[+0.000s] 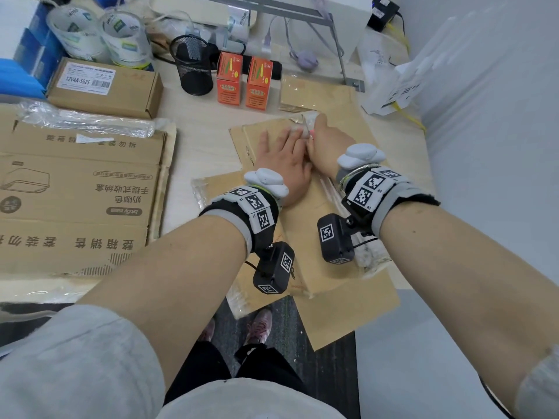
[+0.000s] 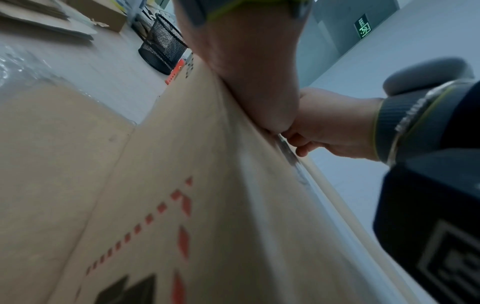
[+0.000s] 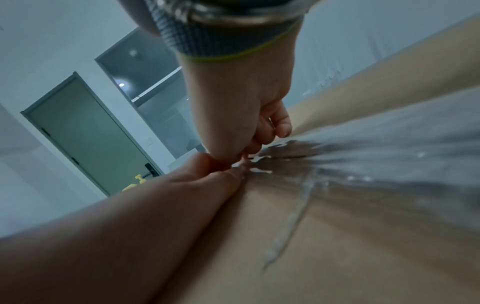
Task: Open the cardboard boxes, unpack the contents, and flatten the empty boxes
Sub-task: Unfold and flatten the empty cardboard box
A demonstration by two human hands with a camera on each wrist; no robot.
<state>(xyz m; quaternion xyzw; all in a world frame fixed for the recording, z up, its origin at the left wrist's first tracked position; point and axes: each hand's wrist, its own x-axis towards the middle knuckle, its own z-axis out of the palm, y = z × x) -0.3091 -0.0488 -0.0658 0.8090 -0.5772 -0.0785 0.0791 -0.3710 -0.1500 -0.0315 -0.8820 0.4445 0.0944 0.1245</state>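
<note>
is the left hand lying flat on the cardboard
Yes, the left hand lies flat, fingers straight, on the cardboard.

A pale counter (image 1: 193, 137) stands against a white wall (image 1: 499, 101). Below it lies dark carpet (image 1: 287, 316) beside light floor (image 1: 423, 358). A grey-green door (image 3: 85, 131) sits beside a glass partition (image 3: 155, 107). A green exit sign (image 2: 363, 26) glows on a grey wall.

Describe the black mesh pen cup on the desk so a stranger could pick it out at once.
Start at the flattened cardboard box under both hands and look toward the far side of the desk. Past it stand two orange cartons; the mesh pen cup stands just left of them. It is the only black, see-through wire cylinder there, unlike the closed brown box further left.
</note>
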